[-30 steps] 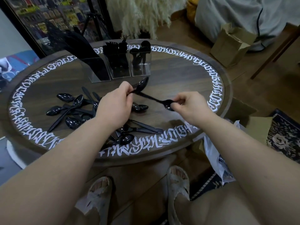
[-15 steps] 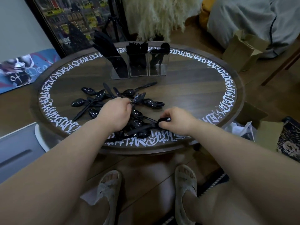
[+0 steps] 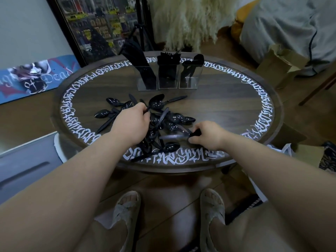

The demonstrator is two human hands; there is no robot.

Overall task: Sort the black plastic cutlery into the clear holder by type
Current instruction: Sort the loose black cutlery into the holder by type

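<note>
With the clear holder [image 3: 168, 77] partly filled, your left hand [image 3: 133, 122] and right hand [image 3: 209, 136] each grip spoons [image 3: 157, 103] from the remaining pile [image 3: 163, 128].

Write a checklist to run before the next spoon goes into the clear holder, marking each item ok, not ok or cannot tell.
1. Left hand grips a spoon: ok.
2. Right hand pinches one piece only: cannot tell, blurred.
3. Spoon compartment at the holder's right end has room: ok.
4. Path from the pile to the holder clear: ok.
5. Pile all spoons: cannot tell.
</note>
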